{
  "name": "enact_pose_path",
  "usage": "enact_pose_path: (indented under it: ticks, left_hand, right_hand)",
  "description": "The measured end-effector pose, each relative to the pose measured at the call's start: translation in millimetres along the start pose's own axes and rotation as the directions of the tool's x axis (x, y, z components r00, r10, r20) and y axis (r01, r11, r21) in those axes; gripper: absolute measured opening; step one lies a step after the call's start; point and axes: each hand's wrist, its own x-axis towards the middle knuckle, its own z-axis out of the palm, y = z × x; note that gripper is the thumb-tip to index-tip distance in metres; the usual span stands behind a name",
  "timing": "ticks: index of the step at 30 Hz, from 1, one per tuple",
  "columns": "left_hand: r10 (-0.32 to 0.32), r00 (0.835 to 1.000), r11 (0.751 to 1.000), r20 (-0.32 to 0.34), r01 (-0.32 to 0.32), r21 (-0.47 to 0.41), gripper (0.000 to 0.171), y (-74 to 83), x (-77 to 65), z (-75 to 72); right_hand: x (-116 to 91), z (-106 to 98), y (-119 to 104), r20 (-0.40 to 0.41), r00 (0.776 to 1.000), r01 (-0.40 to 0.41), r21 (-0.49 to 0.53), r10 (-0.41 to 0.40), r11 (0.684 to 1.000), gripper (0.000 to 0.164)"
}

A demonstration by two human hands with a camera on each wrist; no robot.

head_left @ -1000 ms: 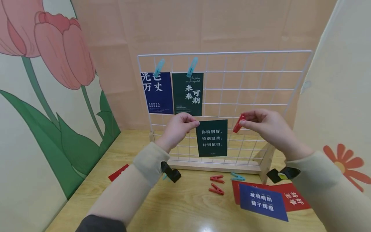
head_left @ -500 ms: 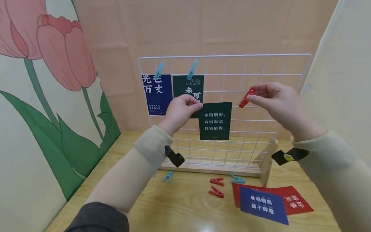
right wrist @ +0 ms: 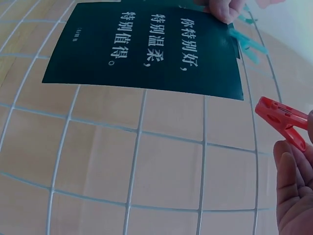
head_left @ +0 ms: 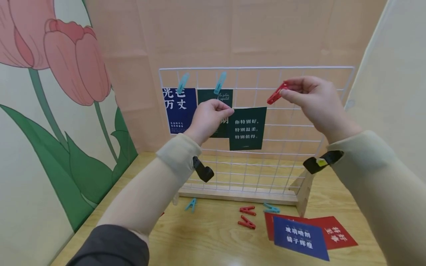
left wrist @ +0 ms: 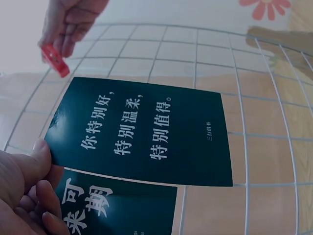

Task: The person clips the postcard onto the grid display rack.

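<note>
Pink tulips (head_left: pixel 68 64) decorate the left wall (head_left: pixel 26 207) beside a peach backdrop (head_left: pixel 249 33).

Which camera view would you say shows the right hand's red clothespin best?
The right wrist view: the red clothespin is largest there, its gripped end partly covered by the right hand. The head and left wrist views both show it smaller.

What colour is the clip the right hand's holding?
Red: the small plastic clip in the right hand, clearest in the right wrist view.
</note>
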Motion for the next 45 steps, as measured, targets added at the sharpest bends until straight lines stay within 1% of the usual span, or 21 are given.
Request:
enact_pose_path:
  ticks: [4, 7, 11, 16, 22, 28, 32, 38, 45]
  left_hand:
    - [-0.001, 1.000, 1.000, -0.001, 0.001, -0.012, 0.015, 4.5, 2.8, 1.6]
    - [0.005, 1.000, 1.000, -0.013, -0.005, -0.011, 0.016, 9.7, 4.8, 2.7]
    - [0.016, 1.000, 1.000, -0.026, -0.016, 0.011, 0.016, 17.1, 7.3, 3.4]
    - [0.011, 0.999, 0.999, -0.048, -0.009, 0.040, 0.016, 24.7, 9.4, 3.5]
    - [0.010, 0.997, 0.997, -0.080, -0.004, 0.072, 0.016, 28.3, 13.9, 3.7]
    - [0.013, 0.994, 0.994, -0.109, -0.001, 0.109, 0.017, 29.1, 16.5, 4.6]
    - [0.016, 0.992, 0.993, -0.122, -0.001, 0.117, 0.018, 30.1, 17.6, 6.2]
    - [0.011, 0.991, 0.992, -0.134, 0.006, 0.129, 0.018, 32.2, 19.2, 8.2]
    - [0.019, 0.989, 0.994, -0.144, -0.003, 0.113, 0.019, 34.0, 19.5, 10.8]
  right_hand:
    - [6.7, 1.4, -2.4, -0.006, 1.000, -0.017, 0.043, 0.017, 0.999, 0.048]
    - [12.3, 2.9, -4.4, -0.021, 1.000, -0.014, 0.099, 0.016, 0.995, 0.047]
    - [19.9, 5.4, -6.0, -0.044, 0.999, -0.002, 0.188, 0.010, 0.982, 0.042]
    - [27.4, 10.4, -6.5, -0.067, 0.997, -0.006, 0.243, 0.023, 0.970, 0.038]
    - [33.8, 17.6, -9.1, -0.104, 0.994, 0.003, 0.225, 0.021, 0.974, 0.035]
    - [36.6, 23.9, -12.1, -0.123, 0.992, -0.010, 0.202, 0.035, 0.979, 0.031]
    - [37.3, 25.1, -12.9, -0.131, 0.990, -0.021, 0.201, 0.048, 0.979, 0.031]
    - [38.5, 24.9, -13.9, -0.122, 0.991, -0.032, 0.218, 0.060, 0.975, 0.030]
    - [40.0, 25.1, -15.4, -0.111, 0.991, -0.050, 0.236, 0.078, 0.971, 0.031]
